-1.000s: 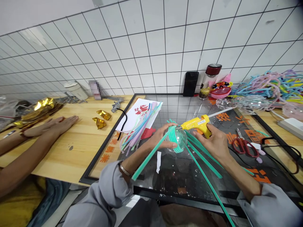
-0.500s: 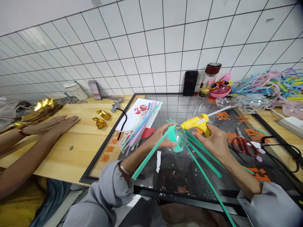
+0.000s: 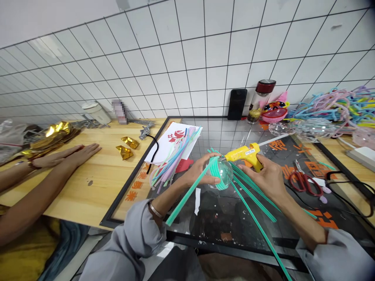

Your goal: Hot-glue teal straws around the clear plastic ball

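My left hand (image 3: 202, 171) is closed around a clear plastic ball (image 3: 226, 173), partly wrapped in green strips (image 3: 215, 168). One strip's loose end (image 3: 187, 201) runs down past my left wrist. In my right hand (image 3: 268, 177) is a yellow hot glue gun (image 3: 243, 153), gripped by its handle, with a white glue stick (image 3: 274, 139) out of its back. Its nozzle points left and meets the top of the wrapped strips; whether glue is coming out is too small to tell. Beneath my right hand, more green strips (image 3: 254, 199) fan out across the dark glass tabletop.
Red scissors (image 3: 304, 182) and black cable lie at right. A phone (image 3: 237, 104) and a glass bottle (image 3: 258, 102) stand by the tiled wall. Pastel strips (image 3: 175, 156) rest on white paper. At left, another person's hands (image 3: 82, 156) lie near gold foil pieces (image 3: 125, 152).
The view has shifted very slightly. Both hands, the ball and the glue gun hold nearly the same pose, with the nozzle still at the strips.
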A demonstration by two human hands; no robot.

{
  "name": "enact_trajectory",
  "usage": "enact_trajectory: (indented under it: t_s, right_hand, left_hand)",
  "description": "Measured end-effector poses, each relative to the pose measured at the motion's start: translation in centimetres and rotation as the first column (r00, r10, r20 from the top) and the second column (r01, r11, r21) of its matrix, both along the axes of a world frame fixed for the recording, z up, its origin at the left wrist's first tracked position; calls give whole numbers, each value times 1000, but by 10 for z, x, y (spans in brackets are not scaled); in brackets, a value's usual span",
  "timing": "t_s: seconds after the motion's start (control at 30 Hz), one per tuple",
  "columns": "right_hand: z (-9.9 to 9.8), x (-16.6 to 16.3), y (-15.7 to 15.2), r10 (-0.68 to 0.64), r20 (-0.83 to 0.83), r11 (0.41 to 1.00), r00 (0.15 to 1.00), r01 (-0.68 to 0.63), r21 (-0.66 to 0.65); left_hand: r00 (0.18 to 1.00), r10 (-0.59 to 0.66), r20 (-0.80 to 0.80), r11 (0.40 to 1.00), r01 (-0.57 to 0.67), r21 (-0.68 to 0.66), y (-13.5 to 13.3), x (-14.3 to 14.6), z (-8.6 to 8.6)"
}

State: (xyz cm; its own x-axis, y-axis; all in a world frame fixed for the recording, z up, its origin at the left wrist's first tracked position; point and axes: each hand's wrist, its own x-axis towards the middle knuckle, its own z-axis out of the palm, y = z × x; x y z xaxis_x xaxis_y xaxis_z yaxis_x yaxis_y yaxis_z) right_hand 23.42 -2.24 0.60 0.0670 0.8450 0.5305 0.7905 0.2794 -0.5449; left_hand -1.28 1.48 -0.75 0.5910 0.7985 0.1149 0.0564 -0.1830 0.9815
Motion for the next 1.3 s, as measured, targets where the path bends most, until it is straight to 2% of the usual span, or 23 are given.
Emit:
enact_trajectory:
  t_s: [0.53,0.93,1.3]
  right_hand:
    - [-2,3,1,32,-22,998,999,-32,-45]
    - [0,-1,2,5,-23,1000,1000,-5,-2]
    - [-4,4,2,30,-36,997,999,-32,-75]
  left_hand:
    - [1000,13,-27,1000,-12,24,-1,1,3]
    - [1000,3,2,1000,-3,-16,-1,1,-1]
    - [1000,8,-14,1000,-7,2,0,1,1]
